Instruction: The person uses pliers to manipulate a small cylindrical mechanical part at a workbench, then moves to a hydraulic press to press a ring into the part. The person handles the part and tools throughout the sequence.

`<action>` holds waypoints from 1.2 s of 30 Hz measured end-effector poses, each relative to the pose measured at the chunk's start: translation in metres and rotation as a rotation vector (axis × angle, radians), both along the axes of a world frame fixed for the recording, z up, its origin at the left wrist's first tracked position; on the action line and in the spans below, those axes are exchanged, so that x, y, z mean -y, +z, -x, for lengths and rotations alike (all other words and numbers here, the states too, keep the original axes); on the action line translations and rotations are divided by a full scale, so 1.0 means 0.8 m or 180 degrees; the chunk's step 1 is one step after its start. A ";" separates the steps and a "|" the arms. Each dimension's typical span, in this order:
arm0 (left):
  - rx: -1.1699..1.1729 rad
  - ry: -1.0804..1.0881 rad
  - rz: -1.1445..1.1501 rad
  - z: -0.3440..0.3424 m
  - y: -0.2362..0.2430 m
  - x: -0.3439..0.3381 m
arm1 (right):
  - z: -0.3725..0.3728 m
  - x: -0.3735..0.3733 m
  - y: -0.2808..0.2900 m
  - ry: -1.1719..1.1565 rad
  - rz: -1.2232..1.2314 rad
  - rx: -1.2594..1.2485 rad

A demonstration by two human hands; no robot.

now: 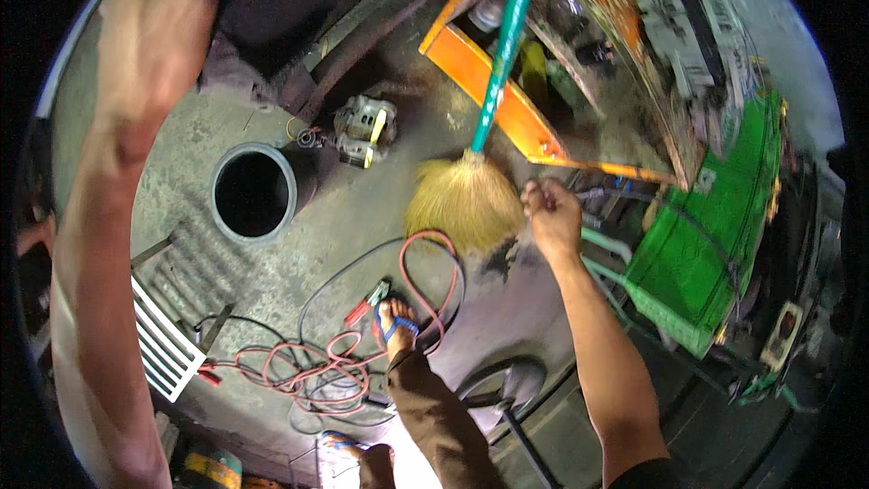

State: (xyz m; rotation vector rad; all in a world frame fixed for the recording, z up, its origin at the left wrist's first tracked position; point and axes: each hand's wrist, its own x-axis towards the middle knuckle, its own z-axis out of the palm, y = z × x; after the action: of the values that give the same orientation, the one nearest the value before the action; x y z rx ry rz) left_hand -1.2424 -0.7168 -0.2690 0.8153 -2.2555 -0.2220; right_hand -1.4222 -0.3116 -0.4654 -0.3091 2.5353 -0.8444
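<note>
The upper edge cuts off the broom handle (504, 47).

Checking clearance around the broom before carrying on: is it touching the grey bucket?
Apart. The head view shows a strip of concrete floor between the bristles of the broom and the side of the grey bucket.

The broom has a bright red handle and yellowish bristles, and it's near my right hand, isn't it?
Not quite: in the head view, the broom's handle is green, not red. The bristles are yellowish, and they're near your right hand.
</note>
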 end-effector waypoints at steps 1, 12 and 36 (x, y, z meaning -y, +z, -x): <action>-0.0089 -0.0379 0.0109 -0.004 -0.001 0.006 | 0.036 0.024 -0.008 0.0275 0.0245 -0.0330; 0.0015 -0.0512 0.0027 -0.033 -0.021 0.047 | 0.304 0.204 -0.059 0.1046 -0.1846 -0.1274; -0.0843 -0.0381 -0.1168 0.004 -0.016 0.043 | 0.408 0.172 -0.245 0.0155 -0.2368 -0.2415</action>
State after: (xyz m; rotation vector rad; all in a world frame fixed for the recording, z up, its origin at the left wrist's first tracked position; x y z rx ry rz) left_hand -1.2459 -0.7512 -0.2819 0.7825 -2.0395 -0.7721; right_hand -1.7484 -0.4491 -0.6616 -0.4981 3.2694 0.3604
